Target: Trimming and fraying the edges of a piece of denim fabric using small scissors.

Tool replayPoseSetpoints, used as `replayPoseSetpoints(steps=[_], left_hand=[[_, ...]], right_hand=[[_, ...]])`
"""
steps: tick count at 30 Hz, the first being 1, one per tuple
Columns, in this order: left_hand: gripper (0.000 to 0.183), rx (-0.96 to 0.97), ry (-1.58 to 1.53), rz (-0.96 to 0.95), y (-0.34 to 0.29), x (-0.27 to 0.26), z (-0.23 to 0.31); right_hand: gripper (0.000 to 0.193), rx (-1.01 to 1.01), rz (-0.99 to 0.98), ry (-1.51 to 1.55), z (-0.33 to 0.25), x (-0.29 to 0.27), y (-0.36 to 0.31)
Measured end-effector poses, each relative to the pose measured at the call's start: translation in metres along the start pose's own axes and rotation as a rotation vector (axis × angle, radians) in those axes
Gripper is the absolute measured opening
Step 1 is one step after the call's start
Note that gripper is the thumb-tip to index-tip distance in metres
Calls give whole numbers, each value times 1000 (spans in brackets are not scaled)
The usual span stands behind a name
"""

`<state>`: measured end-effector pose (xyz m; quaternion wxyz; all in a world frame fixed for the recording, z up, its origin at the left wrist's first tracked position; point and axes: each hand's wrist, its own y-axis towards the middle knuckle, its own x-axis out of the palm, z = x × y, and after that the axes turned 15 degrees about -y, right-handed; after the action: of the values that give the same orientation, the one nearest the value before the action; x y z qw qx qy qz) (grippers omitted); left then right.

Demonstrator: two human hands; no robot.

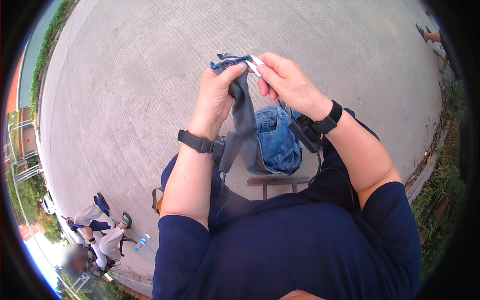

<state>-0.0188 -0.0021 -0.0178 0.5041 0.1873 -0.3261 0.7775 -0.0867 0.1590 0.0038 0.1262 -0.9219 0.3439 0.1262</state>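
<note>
The pavement (pixel 125 90) is grey concrete with fine parallel ridges. The jeans (pixel 281 150) hang above it, in front of the person; contact with the ground cannot be determined. One leg (pixel 243 110) is raised to the left grip (pixel 216 95). If that grip slackens, the raised end could drop, as no other support for it is visible; a twist in the leg could also misalign the cloth with the blades. The denim is soft and creased, blue on the body, duller grey along the leg. The left grip pinches the cloth beneath the thumb. The right grip (pixel 289 82) grasps the snips (pixel 253 66), whose slim, white, pointed blades stand apart. Because the points lie just beside the left thumb, a slip could nick the skin; excessive reach could cut sound fabric. The edge (pixel 226 62) is ragged, with frayed blue fibres and a pale strip.
</note>
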Motion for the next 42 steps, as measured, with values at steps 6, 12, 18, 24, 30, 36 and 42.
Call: replayPoseSetpoints(steps=[6, 12, 18, 24, 30, 36, 42], left_hand=[[7, 10, -52, -12, 2, 0, -1], [8, -15, -50, 9, 6, -2, -3], [9, -5, -56, -1, 6, -3, -4], [10, -50, -110, 15, 6, 2, -3], [11, -43, -111, 19, 1, 2, -1], [12, -53, -82, 36, 1, -1, -4], [15, -62, -76, 26, 1, -4, -2]], right_hand=[[20, -18, 1, -4, 4, 0, 3], [21, -1, -4, -17, 6, -1, 7], [21, -5, 18, -11, 10, 1, 9], [20, -24, 95, 66, 14, 3, 12], [21, 8, 147, 103, 10, 2, 12], [18, 18, 263, 201, 25, -9, 26], [23, -35, 211, 152, 13, -16, 20]])
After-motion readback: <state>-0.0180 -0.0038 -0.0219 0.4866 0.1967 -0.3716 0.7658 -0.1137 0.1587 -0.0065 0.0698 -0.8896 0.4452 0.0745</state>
